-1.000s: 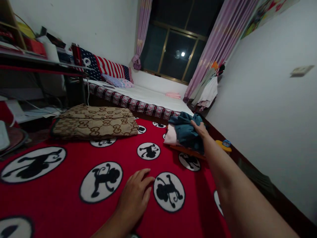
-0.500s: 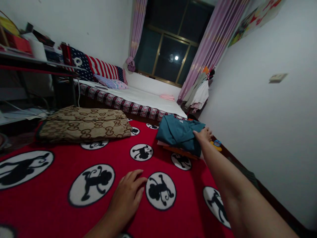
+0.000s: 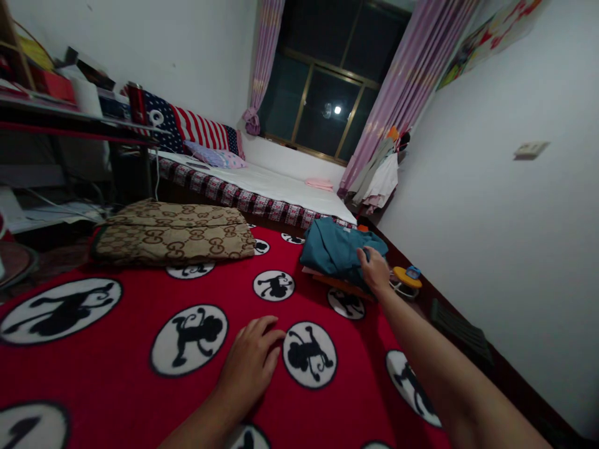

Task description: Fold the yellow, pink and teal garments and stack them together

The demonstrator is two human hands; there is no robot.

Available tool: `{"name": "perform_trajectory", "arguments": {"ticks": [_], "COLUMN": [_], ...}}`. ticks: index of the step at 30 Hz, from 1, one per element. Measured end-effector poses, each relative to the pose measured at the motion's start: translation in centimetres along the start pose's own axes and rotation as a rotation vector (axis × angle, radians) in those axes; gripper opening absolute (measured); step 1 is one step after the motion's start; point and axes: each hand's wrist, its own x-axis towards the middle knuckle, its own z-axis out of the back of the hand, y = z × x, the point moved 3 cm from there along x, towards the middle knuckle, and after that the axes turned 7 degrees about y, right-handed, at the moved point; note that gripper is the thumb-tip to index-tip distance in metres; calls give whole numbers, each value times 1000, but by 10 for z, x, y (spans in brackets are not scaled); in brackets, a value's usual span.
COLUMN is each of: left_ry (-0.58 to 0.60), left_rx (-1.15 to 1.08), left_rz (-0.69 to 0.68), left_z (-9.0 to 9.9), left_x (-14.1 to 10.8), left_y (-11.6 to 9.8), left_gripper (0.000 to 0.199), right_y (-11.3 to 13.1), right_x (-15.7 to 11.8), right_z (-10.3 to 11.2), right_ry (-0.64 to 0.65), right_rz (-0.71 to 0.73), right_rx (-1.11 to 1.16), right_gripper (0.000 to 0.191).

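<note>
A folded teal garment (image 3: 330, 249) lies on top of a small pile, with pink and orange cloth under it, on the red blanket (image 3: 126, 399) with monkey prints. My right hand (image 3: 374, 268) is at the pile's right side, its fingers bent onto the teal cloth and a bit of it pinched. Nearer to me, my left hand (image 3: 255, 352) rests on the blanket beside a white oval print, holding nothing, fingers loosely apart. A tan patterned cloth (image 3: 178, 234), folded flat, lies at the blanket's far left.
Behind stands a bed (image 3: 262, 181) with pillows. A cluttered desk (image 3: 93, 121) is at the left. On the right, a yellow stool (image 3: 407, 277) and a dark green slatted object (image 3: 461, 330) stand by the wall. Clothes (image 3: 381, 181) hang beside the curtain.
My right hand has moved left and inward over the teal garment, its fingers now more curled. My left hand stays on the blanket. The view has shifted slightly.
</note>
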Motion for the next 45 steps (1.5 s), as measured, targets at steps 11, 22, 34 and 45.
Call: {"name": "perform_trajectory", "arguments": {"ticks": [11,22,34,45], "left_ry": [-16,-37,-46,-53], "left_rx": [10,61,132,143], "left_rz": [-32,-57,-100,-79], "left_z": [4,4,6,6], "left_x": [-1,-1,-2,-1], "left_y": [-3,-5,-4,-5], "left_gripper": [28,26,26,30], "right_y": [-23,15,136,125], "right_x": [-35,-78,-173,-169], "right_z": [11,-19,-53,-56], "right_ry": [172,127,269,229], "right_rz": [499,73,-21,26], "right_rx": [-114,-163,423,526], "right_gripper": [64,80,30,24]}}
